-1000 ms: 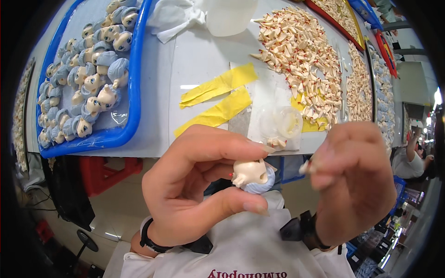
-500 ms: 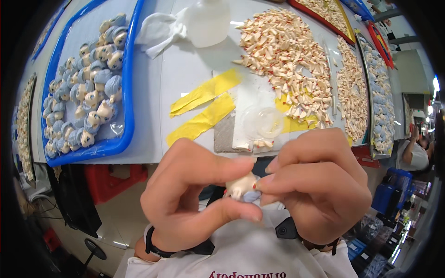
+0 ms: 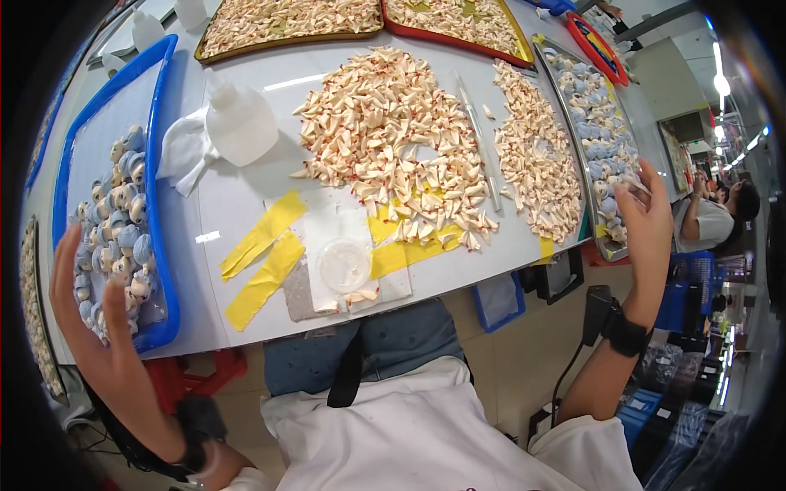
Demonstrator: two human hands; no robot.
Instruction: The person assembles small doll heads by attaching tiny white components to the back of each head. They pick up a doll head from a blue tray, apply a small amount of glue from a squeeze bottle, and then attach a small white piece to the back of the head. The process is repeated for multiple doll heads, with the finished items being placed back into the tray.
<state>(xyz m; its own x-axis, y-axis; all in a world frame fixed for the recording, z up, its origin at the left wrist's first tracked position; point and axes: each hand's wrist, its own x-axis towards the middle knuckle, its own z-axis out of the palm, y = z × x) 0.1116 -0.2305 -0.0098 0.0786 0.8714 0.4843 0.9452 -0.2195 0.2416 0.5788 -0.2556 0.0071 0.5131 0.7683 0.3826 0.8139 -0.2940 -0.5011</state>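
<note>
My left hand (image 3: 102, 327) is over the near left part of the blue tray (image 3: 170, 270). Its fingers and thumb are spread, with several small doll heads (image 3: 131, 237) with pale blue hair showing beyond and between them. On the far right, my right hand (image 3: 651, 225) reaches to the metal tray (image 3: 583, 168), which is filled with more blue-haired doll heads (image 3: 594, 106). Thumb and fingers there are apart at the tray's right edge, close to the heads. I see nothing held in either hand.
Small cream pointed pieces with red tips (image 3: 385, 123) lie heaped mid-table. A clear round dish (image 3: 345, 266) stands near yellow tape strips (image 3: 264, 233). A white bottle (image 3: 237, 123) and cloth (image 3: 188, 151) are beside the blue tray. Trays of pieces (image 3: 291, 29) line the back.
My hands have parted from in front of my chest, left to the blue tray, right to the metal tray. The doll head they held together is no longer between them. The view has shifted.
</note>
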